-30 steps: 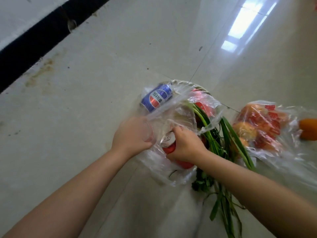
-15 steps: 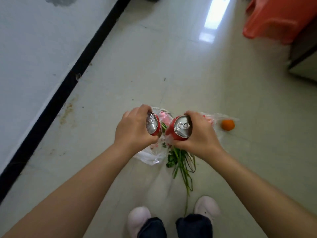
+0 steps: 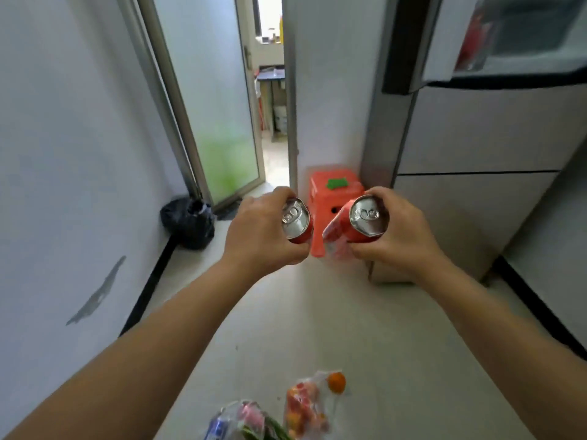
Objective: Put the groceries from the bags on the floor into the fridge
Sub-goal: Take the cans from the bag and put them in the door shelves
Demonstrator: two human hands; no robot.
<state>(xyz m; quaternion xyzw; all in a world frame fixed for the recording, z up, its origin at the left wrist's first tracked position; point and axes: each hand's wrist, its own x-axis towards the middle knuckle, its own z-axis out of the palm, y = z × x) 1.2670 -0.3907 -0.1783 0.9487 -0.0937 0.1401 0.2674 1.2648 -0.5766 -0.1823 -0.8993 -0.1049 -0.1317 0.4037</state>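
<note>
Pale floor tiles point(image 3: 286, 312) run down a narrow passage between a white wall on the left and a grey fridge point(image 3: 476, 147) on the right, its upper door swung open at the top right corner.

Fingers point(image 3: 276, 198) of the left hand point(image 3: 257, 233) are curled tight round a red can point(image 3: 297, 222), thumb underneath, the silver top tilted toward the camera. Fingers point(image 3: 378, 193) of the right hand point(image 3: 400, 230) wrap a second red can point(image 3: 359, 223) the same way, with a scrap of clear plastic seeming to hang below it. Both cans are held up side by side, close but apart, in front of an orange stool point(image 3: 333, 198) that stands against the fridge's left side. A black rubbish bag point(image 3: 187, 220) sits far left by a sliding glass door.

Near the bottom edge, the clear bags point(image 3: 305, 404) lie on the floor well behind the hands, with a blue can point(image 3: 219, 428), green stalks, packaged red items and a loose orange point(image 3: 336, 382) beside them.

By my reading the job is at an early stage: two cans are lifted out and on their way, not yet shelved. Something red already shows inside the open door, though what it is I cannot tell. Most groceries remain on the floor.
</note>
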